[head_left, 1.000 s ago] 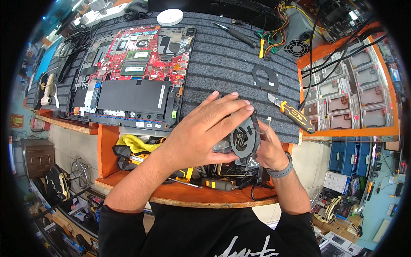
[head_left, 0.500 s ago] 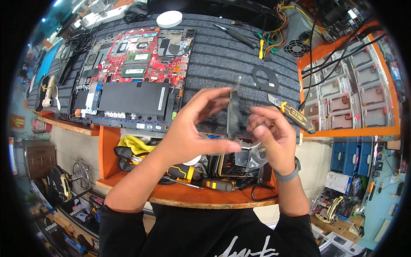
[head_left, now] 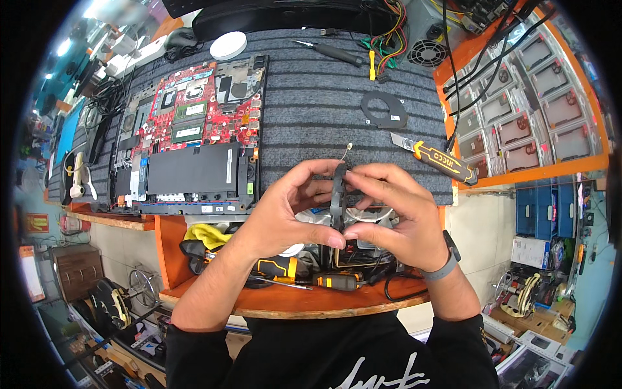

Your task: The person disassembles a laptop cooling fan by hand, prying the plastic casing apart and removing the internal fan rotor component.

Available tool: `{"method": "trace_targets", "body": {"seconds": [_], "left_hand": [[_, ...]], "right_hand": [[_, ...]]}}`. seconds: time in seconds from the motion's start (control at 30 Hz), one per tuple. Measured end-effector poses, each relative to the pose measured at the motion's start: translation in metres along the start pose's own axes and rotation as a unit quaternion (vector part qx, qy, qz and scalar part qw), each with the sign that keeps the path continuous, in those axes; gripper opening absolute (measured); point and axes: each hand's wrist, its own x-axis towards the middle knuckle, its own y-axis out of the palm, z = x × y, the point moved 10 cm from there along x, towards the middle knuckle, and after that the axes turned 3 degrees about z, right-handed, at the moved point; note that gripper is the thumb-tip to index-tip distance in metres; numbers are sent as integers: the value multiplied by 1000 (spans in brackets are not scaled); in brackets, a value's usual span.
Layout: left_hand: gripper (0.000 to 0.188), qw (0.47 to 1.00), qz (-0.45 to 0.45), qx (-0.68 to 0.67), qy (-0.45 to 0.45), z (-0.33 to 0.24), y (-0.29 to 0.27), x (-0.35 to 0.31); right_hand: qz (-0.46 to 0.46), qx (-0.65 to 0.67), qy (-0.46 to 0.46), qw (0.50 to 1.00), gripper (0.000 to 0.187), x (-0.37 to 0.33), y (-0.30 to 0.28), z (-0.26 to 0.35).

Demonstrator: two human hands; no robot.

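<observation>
Edge-on between my hands, upright over the mat's front edge, is a thin black laptop cooling fan (head_left: pixel 338 194) with a short cable and small plug at its top. My left hand (head_left: pixel 295 211) pinches it from the left, thumb at the bottom and fingers at the top. From the right, my right hand (head_left: pixel 395 211) closes on it with thumb and fingertips. Its faces are mostly hidden. Farther back on the mat lies a flat black fan cover (head_left: pixel 393 117) with a round cutout. An opened laptop base (head_left: pixel 194 167) with a red circuit board rests at the left.
A yellow-black utility knife (head_left: pixel 444 163), blade out, lies right of my hands. Behind are a screwdriver (head_left: pixel 334 53), a white round lid (head_left: pixel 228 45) and coloured wires (head_left: pixel 389 39). An orange rack of clear boxes (head_left: pixel 512 123) stands right. A shelf (head_left: pixel 311 306) below holds tools.
My right hand has moved left and taken hold of the fan, which it was apart from before. The view has shifted, and the fan sits a little lower in it.
</observation>
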Motion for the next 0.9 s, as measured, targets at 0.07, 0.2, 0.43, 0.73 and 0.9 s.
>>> {"method": "trace_targets", "body": {"seconds": [0.07,0.2,0.43,0.73,0.9], "left_hand": [[95,1000,-3,10,0,-3,2,1],[81,999,23,-43,-2,5,-2,-2],[73,993,-7,-99,-70,21,-8,-8],[67,987,32,-100,-124,24,4,-8],[65,982,53,-106,-149,31,5,-11]], "right_hand": [[1,28,20,999,59,-2,1,-6],[-1,-4,20,1000,58,-2,0,-1],[-35,-99,-22,994,65,2,-2,17],[3,-140,-43,989,64,1,3,21],[8,-144,-48,988,61,0,5,20]]}}
